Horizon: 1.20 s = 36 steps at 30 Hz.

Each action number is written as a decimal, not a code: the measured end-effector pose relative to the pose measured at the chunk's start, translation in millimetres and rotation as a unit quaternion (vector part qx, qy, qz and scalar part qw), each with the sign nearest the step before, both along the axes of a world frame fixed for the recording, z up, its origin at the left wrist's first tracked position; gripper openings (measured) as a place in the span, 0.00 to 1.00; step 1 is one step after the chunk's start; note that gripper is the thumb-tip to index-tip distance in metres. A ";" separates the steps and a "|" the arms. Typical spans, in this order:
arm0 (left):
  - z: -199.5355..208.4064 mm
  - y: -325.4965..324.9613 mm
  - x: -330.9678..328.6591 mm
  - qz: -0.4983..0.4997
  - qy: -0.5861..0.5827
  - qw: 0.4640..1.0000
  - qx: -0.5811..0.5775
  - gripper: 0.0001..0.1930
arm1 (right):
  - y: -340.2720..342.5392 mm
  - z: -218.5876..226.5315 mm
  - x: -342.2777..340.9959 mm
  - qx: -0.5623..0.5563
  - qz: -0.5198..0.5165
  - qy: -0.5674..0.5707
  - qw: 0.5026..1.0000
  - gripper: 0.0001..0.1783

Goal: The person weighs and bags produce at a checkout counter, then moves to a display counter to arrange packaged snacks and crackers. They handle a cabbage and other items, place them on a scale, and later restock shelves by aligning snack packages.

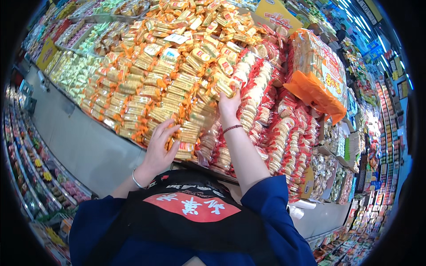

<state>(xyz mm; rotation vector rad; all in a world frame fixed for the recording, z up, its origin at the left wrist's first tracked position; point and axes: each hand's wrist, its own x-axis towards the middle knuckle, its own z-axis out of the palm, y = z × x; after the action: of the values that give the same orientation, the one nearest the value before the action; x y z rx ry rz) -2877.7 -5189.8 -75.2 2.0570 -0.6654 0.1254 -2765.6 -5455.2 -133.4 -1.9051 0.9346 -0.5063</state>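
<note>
Before me spreads a big display of biscuit packs in clear and orange wrappers (171,91), laid in rows with a loose heap at the far side. My right hand (229,106) reaches out to the edge of these rows, its fingers closed on a biscuit pack (220,85). At the near edge, my left hand (162,144) has its fingers spread beside the front packs and holds nothing. To the right of my right hand run rows of round biscuits in red-edged wrappers (250,93).
A large bag with an orange end (317,73) rests on the display at the right. Light green wrapped sweets (73,75) fill the left part. Grey floor (84,137) lies at the near left, with curved shelves (31,168) beyond it. A yellow sign (277,15) stands at the back.
</note>
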 end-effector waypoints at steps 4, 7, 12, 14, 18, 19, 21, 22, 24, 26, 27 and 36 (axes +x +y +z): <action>-2.2 12.8 23.5 -0.033 0.013 0.999 -0.004 0.20 | 16.5 -16.5 12.5 -0.053 0.028 -0.024 0.998 0.40; -6.5 19.2 39.6 -0.042 0.009 0.999 0.002 0.20 | 33.2 -15.6 18.3 -0.069 0.074 -0.035 0.994 0.34; -7.8 16.2 54.6 -0.060 0.028 0.998 -0.001 0.19 | 25.8 -22.6 14.6 -0.094 0.104 -0.027 0.990 0.35; -5.0 10.1 59.6 -0.069 0.019 0.997 0.007 0.18 | 16.7 -20.7 7.6 -0.114 0.173 0.011 0.978 0.36; -4.9 -4.1 67.1 -0.077 -0.006 0.996 0.033 0.17 | -17.6 25.6 7.7 -0.120 0.259 0.103 0.953 0.27; -4.5 -7.2 66.6 -0.078 -0.013 0.996 0.046 0.17 | -28.6 47.4 13.1 -0.097 0.276 0.132 0.947 0.24; -2.2 -13.8 67.2 -0.082 -0.010 0.994 0.077 0.17 | -62.9 66.3 35.5 -0.135 0.242 0.046 0.960 0.14; -0.7 -16.6 67.9 -0.082 -0.013 0.992 0.099 0.17 | -84.5 74.7 54.0 -0.116 0.243 0.055 0.961 0.14; -1.2 -22.4 70.8 -0.076 -0.012 0.989 0.125 0.18 | -117.3 95.4 88.1 -0.202 0.228 0.046 0.951 0.16; -3.9 -26.2 75.1 -0.070 -0.001 0.988 0.135 0.18 | -144.5 115.7 122.2 -0.287 0.197 0.060 0.935 0.19; -4.2 -29.2 76.7 -0.068 0.003 0.989 0.134 0.18 | -158.2 121.3 138.6 -0.329 0.202 0.006 0.922 0.18; -1.9 -48.1 70.2 -0.074 0.046 0.992 0.093 0.15 | -207.5 53.5 252.5 -0.607 0.269 0.115 0.739 0.19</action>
<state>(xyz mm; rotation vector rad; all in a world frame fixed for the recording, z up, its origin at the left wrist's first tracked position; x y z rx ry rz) -2807.5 -5237.9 -77.1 2.1678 -0.7932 -0.1204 -2513.2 -5662.7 -79.9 -3.3272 0.0000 -0.5760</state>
